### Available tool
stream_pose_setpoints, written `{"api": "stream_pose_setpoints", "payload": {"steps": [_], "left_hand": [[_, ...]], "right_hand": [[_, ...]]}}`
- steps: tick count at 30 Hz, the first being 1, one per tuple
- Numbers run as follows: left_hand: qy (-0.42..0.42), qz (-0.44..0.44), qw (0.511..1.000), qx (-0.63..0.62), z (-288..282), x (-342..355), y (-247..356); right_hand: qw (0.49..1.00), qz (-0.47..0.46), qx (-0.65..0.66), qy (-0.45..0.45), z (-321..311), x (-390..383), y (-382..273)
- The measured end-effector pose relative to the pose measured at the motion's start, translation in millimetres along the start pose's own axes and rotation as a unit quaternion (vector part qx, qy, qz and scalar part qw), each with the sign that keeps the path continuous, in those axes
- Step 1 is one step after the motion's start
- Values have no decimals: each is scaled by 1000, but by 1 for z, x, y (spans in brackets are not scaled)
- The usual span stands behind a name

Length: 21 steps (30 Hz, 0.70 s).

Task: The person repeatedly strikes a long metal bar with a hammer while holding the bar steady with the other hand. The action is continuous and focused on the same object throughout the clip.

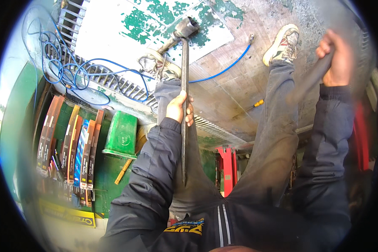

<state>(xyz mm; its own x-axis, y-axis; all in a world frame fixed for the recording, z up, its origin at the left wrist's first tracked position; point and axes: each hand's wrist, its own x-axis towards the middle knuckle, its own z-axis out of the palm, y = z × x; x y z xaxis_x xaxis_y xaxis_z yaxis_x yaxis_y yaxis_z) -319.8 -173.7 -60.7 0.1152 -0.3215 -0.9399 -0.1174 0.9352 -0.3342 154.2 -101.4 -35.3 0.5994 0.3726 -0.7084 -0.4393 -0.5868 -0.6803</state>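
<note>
My left hand (181, 108) is closed around the middle of a long metal pry bar (185, 138). The bar's far end meets a cup-shaped metal part (186, 28) on a thick shaft (167, 45), which lies on the floor beside my left shoe (169, 67). Whether the bar presses on the part or only overlaps it, I cannot tell. The bar's tapered near end is over my left thigh. Raised at the right, my right hand (339, 59) is closed around the dark handle (313, 77) of a tool smeared by motion; its head cannot be made out.
A coiled blue hose (63, 69) lies over a floor grating (121, 87) at the left. A yellow-handled screwdriver (257, 103) is between my legs. Near left stand a green bin (121, 133), a small brush (123, 171) and several long boxes (76, 151). Below shows a red metal frame (227, 170).
</note>
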Motion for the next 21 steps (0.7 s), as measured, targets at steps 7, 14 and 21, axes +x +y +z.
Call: {"api": "stream_pose_setpoints", "payload": {"steps": [7, 14, 21], "left_hand": [[7, 18, 999, 28, -15, 6, -3], [46, -16, 998, 42, -16, -2, -31], [27, 49, 998, 9, -9, -7, -15]], "right_hand": [[909, 389, -119, -90, 150, -143, 181], [905, 386, -97, -153, 84, -130, 240], [926, 354, -92, -91, 77, -104, 204]]}}
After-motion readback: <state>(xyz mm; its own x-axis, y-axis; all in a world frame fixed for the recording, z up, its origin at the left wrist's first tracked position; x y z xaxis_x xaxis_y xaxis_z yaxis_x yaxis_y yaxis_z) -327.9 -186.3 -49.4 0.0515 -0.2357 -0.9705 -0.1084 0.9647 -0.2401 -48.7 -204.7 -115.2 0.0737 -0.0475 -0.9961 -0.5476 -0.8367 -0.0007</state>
